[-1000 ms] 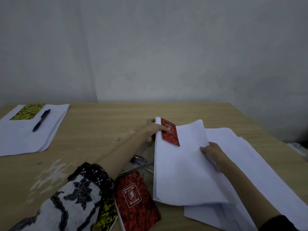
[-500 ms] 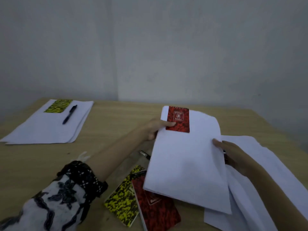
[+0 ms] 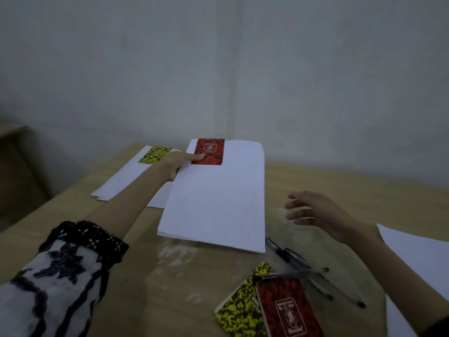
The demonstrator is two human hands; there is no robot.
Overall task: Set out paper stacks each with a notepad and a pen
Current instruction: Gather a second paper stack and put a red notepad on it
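My left hand (image 3: pixel 178 163) grips the far left edge of a white paper stack (image 3: pixel 216 198), thumb pressing a red notepad (image 3: pixel 209 152) onto its top corner. The stack is held just above the wooden table (image 3: pixel 340 188). My right hand (image 3: pixel 320 212) hovers open to the right of the stack, fingers spread, holding nothing. Behind my left arm lies another paper stack (image 3: pixel 121 181) with a yellow notepad (image 3: pixel 155 155) on it; its pen is hidden. Near me lie a yellow notepad (image 3: pixel 243 310), a red notepad (image 3: pixel 288 310) and loose pens (image 3: pixel 303 263).
More loose white paper (image 3: pixel 418 259) lies at the right edge under my right forearm. A grey wall stands right behind the table's far edge. White smears mark the tabletop in front of the held stack.
My left hand has carried the stack with the red notepad to the left, toward the first stack. My right hand has let go of the paper and now hovers open.
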